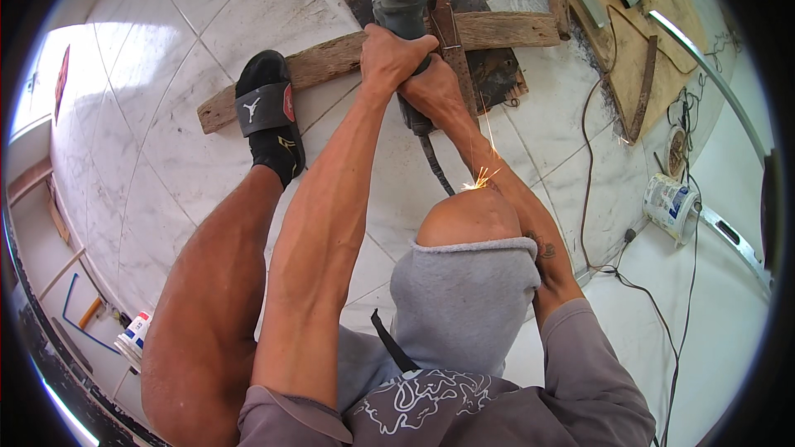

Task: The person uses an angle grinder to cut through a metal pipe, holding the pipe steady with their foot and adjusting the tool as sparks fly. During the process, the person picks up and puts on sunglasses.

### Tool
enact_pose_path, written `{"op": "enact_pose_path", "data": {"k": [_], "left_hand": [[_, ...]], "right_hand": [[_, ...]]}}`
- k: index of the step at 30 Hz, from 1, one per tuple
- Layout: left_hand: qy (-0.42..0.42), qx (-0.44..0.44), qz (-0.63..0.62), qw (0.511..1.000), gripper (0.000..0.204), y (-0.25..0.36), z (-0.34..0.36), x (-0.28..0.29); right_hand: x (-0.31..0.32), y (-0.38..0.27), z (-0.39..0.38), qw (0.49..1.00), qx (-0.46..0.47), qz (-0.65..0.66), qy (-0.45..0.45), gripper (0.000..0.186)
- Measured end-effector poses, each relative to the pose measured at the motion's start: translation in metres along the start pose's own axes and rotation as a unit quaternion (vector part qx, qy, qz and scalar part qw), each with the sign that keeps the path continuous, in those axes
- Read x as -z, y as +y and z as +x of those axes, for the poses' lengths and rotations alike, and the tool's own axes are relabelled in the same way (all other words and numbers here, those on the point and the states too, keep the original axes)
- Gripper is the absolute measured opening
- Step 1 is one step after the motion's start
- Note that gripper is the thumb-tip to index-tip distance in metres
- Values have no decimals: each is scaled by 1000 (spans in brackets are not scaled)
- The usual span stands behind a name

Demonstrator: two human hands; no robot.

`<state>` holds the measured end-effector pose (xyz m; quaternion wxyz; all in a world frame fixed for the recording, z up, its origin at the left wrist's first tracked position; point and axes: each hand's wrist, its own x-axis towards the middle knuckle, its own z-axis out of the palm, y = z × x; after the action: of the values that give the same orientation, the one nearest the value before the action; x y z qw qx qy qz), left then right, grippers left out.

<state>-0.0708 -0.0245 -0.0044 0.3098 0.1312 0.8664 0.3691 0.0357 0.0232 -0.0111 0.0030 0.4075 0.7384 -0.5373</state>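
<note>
Both my hands are wrapped around a dark angle grinder (401, 8), held lengthwise in front of me. My left hand (391, 58) grips its body from the left side. Just below and to the right, my right hand (434, 91) closes round the rear part, where a black cord leaves it. Beside the tool lies a rusty metal bar (454, 58), crossing a weathered wooden plank (507, 30). The grinder's disc is mostly hidden behind its body. Sparks (480, 180) fly near the disc and over my bare right knee.
A dark, scuffed board (494, 74) lies under the plank. My left foot, in a black slide sandal (267, 108), rests at the plank's left part. To the right are a brown sheet with metal strips (643, 91), a white bucket (669, 207) and loose cables (586, 149) on the tiles.
</note>
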Motion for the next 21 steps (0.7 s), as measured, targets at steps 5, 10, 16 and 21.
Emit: {"op": "enact_pose_path", "data": {"k": [5, 10, 16, 21], "left_hand": [[13, -9, -4, 1000, 98, 5, -4, -7], [21, 1, 6, 1000, 99, -7, -3, 8], [21, -4, 1, 1000, 97, 5, -4, 0], [32, -2, 12, 999, 95, 7, -4, -1]], "right_hand": [[10, -4, -4, 1000, -5, -27, 9, 56], [-6, -12, -9, 999, 6, 36, -8, 60], [6, -6, -4, 999, 29, 46, 2, 59], [4, -2, 0, 1000, 10, 14, 5, 61]]}}
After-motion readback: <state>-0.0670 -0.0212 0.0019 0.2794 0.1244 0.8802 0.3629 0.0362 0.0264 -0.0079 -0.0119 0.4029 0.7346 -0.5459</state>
